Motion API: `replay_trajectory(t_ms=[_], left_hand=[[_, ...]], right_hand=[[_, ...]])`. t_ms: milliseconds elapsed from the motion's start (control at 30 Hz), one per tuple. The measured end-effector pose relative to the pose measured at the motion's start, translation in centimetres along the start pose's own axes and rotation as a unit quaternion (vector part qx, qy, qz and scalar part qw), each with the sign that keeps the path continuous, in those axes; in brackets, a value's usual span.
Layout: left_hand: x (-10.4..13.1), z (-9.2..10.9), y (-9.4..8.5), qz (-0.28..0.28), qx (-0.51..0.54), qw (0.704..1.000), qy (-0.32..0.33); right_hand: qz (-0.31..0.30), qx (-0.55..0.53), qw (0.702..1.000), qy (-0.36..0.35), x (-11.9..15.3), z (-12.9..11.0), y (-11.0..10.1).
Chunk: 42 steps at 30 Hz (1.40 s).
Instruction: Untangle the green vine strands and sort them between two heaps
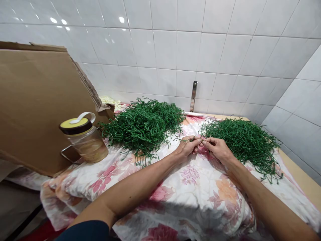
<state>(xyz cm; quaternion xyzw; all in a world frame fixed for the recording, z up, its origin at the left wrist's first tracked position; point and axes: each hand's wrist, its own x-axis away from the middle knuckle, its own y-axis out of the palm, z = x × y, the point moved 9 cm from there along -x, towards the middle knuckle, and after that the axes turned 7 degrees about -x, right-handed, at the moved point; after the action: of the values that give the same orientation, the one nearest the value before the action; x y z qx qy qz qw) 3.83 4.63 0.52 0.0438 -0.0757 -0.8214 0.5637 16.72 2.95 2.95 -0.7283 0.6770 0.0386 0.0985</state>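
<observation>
And here's the small green strand (185,140), just right of the centre of the frame, lying over the left hand (187,147) and running to the fingertips. That hand has thumb and finger closed on it; the right hand (217,149) meets it there, its own pinch shut too, apparently on the strand's end. Fine fingertip work, I'd say, on a single strand. The next move looks to call for a light, steady grip on both sides, with the hands close and the thin piece not slipping.

Either side, a tangled green heap: the bigger-looking one (145,125) left of centre, the other (243,140) at the right, just beside the right hand. Underneath, the floral cloth (175,197) over the counter (301,174). Farther out, a yellow-lidded jar (91,149) at the left, and a big cardboard box (37,110) behind it, against the tiles.
</observation>
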Motion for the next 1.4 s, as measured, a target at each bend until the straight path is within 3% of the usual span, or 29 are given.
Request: replay_trajectory(t_ms=[200, 567, 833, 967, 1233, 1400], left_hand=[[0.0, 0.1, -0.2, 0.014, -0.028, 0.999, 0.01], [0.4, 0.9, 0.1, 0.003, -0.102, 0.993, 0.057], [0.1, -0.1, -0.2, 0.007, -0.072, 0.997, 0.001], [-0.1, -0.7, -0.1, 0.003, -0.046, 0.999, -0.024], [-0.1, -0.9, 0.1, -0.005, -0.058, 0.998, -0.017], [-0.4, -0.6, -0.3, 0.005, -0.09, 0.995, 0.05]], right_hand=[[0.02, 0.049, 0.999, -0.001, -0.2, 0.9, -0.7], [0.048, 0.228, 0.967, -0.104, -0.1, -0.1, -1.2], [0.03, 0.115, 0.991, -0.057, -0.4, 0.9, -1.1], [0.034, 0.121, 0.991, -0.054, -0.4, 1.0, -1.2], [0.051, 0.13, 0.989, -0.05, -0.5, 1.3, -1.3], [0.049, 0.162, 0.983, -0.067, -0.5, 1.0, -1.1]])
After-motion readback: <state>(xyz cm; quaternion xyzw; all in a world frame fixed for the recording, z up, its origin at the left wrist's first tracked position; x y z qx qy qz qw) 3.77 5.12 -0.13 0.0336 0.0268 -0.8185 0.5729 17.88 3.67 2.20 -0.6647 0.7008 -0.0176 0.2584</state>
